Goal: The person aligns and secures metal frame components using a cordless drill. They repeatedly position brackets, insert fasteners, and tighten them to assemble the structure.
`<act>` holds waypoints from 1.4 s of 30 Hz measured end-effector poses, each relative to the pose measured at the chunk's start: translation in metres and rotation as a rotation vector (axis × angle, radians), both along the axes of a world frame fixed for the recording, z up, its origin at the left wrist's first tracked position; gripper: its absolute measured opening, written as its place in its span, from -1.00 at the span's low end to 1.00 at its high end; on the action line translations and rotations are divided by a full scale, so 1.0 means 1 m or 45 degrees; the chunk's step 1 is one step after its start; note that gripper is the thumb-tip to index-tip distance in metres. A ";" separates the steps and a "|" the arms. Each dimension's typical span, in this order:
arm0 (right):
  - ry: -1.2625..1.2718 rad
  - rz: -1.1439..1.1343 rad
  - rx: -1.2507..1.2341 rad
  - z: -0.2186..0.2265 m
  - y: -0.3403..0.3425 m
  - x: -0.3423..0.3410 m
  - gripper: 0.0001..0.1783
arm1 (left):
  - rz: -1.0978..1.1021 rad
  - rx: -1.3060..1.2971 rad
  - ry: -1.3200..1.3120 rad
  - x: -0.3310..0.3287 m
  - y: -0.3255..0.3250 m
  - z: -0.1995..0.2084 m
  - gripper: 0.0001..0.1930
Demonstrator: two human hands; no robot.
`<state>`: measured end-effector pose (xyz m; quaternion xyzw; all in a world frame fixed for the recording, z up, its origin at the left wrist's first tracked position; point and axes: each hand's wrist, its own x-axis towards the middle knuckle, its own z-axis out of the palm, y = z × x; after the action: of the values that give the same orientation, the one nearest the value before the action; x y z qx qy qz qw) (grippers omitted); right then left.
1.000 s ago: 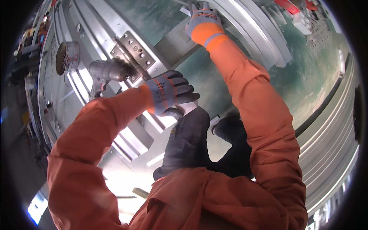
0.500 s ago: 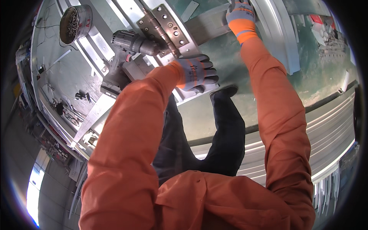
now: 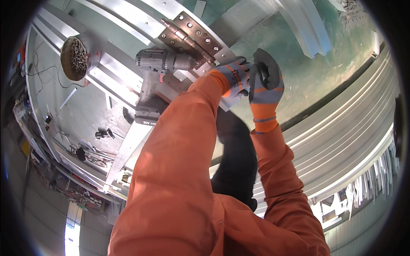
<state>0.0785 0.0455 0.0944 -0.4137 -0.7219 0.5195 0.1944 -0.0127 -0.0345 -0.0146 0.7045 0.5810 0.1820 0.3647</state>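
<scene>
My left hand (image 3: 234,78), in a grey and orange work glove, is by the near end of a metal profile (image 3: 223,54), its fingers bent and partly hidden. Right beside it, my right hand (image 3: 267,81) in a matching glove has its fingers curled inward. Whatever either hand holds, if anything, cannot be made out. A bronze-coloured hinge (image 3: 190,37) with several screw holes lies on the profile just beyond my left hand. To the left of that hand, a cordless drill (image 3: 150,70) lies on its side, its chuck pointing toward the hinge.
A round tub of screws (image 3: 77,59) stands on the left among long metal profiles (image 3: 115,32). A pale profile (image 3: 305,30) reaches in from the top right. Stacked ribbed lengths (image 3: 337,149) lie on the right. Small tools (image 3: 102,134) and cables lie at the lower left.
My right hand has come back from the far profile to beside my left hand, and its fingers have curled. My left hand's outstretched fingers have bent. The view has shifted and turned.
</scene>
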 end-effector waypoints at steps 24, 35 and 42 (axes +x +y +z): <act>0.089 0.520 -0.804 0.016 -0.187 0.079 -0.64 | -0.124 -0.079 0.282 -0.005 0.001 0.034 -0.51; 0.349 0.450 -0.743 -0.039 -0.292 0.031 -0.46 | -0.253 -0.080 0.460 -0.005 0.014 0.044 -0.42; 0.532 0.297 -0.831 -0.052 -0.292 -0.021 -0.38 | -0.265 0.080 0.638 -0.006 0.008 0.045 -0.37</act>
<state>0.0576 -0.2461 0.0426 -0.2545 -0.5062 0.8129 0.1349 -0.0183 -0.0260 0.0299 0.7943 0.5718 -0.0186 0.2042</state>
